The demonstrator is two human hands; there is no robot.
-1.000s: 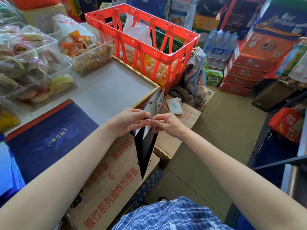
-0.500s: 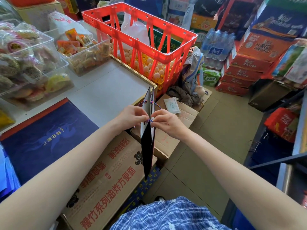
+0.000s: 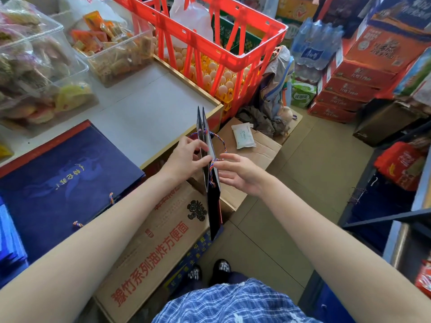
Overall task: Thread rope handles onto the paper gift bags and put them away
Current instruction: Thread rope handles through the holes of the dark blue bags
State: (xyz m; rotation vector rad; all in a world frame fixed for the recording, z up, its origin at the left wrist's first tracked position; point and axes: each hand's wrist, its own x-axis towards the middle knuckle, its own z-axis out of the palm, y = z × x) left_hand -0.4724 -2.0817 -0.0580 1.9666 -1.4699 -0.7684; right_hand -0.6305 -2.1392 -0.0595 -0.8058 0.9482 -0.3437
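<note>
A flat dark paper gift bag (image 3: 213, 201) hangs edge-on in front of me, above the cardboard boxes. My left hand (image 3: 186, 157) pinches its upper edge. A twisted blue, red and white rope handle (image 3: 220, 142) loops through the top of the bag, and its loose end (image 3: 212, 171) dangles down the bag's right side. My right hand (image 3: 240, 172) is just right of the bag with fingers spread, its fingertips near the rope. A finished navy gift bag (image 3: 63, 183) with rope ends showing lies flat on the counter at left.
White counter (image 3: 140, 108) holds clear bins of snacks (image 3: 42, 66) and a red crate (image 3: 210, 36) over trays of eggs. Cardboard boxes (image 3: 149, 248) sit below the bag, with a tissue pack (image 3: 243, 136) on one. Stacked red cartons (image 3: 349, 89) and bottled water (image 3: 314, 43) stand at right.
My right hand has let go of the rope and opened, moving slightly right. The rope end now hangs down the bag's side. The bag stays held by my left hand.
</note>
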